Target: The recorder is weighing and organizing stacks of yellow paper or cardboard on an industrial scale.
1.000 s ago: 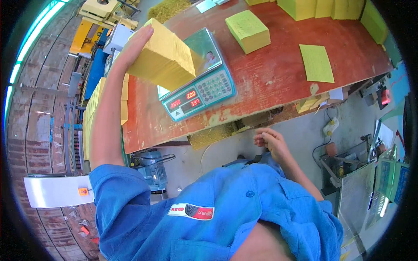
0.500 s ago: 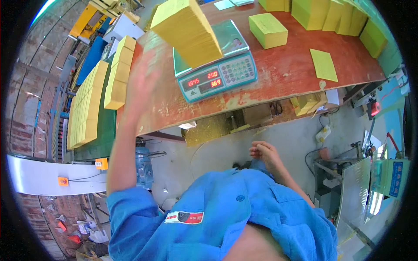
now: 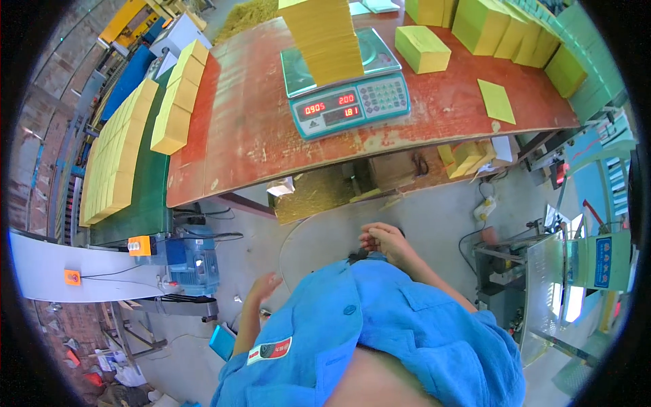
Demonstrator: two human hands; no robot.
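Since the scale (image 3: 349, 106) beyond them bears the yellow stack (image 3: 327, 46), left grip (image 3: 265, 287) spreads and right grip (image 3: 384, 241) curls, both apparently empty.

Tall yellow stack (image 3: 324, 46) standing on teal digital scale (image 3: 351, 107).

Ahead of the right hand (image 3: 385, 240) stretches a red worktop (image 3: 247, 136), its near edge scuffed. Pale grey floor (image 3: 437, 237) spreads below. Left of the left hand (image 3: 265, 287) stand a green-topped table (image 3: 148, 193) and a white panel (image 3: 41, 254), with brownish, littered ground (image 3: 47, 332) nearby. A turquoise panel (image 3: 600, 61) rises far ahead-right of the right hand.
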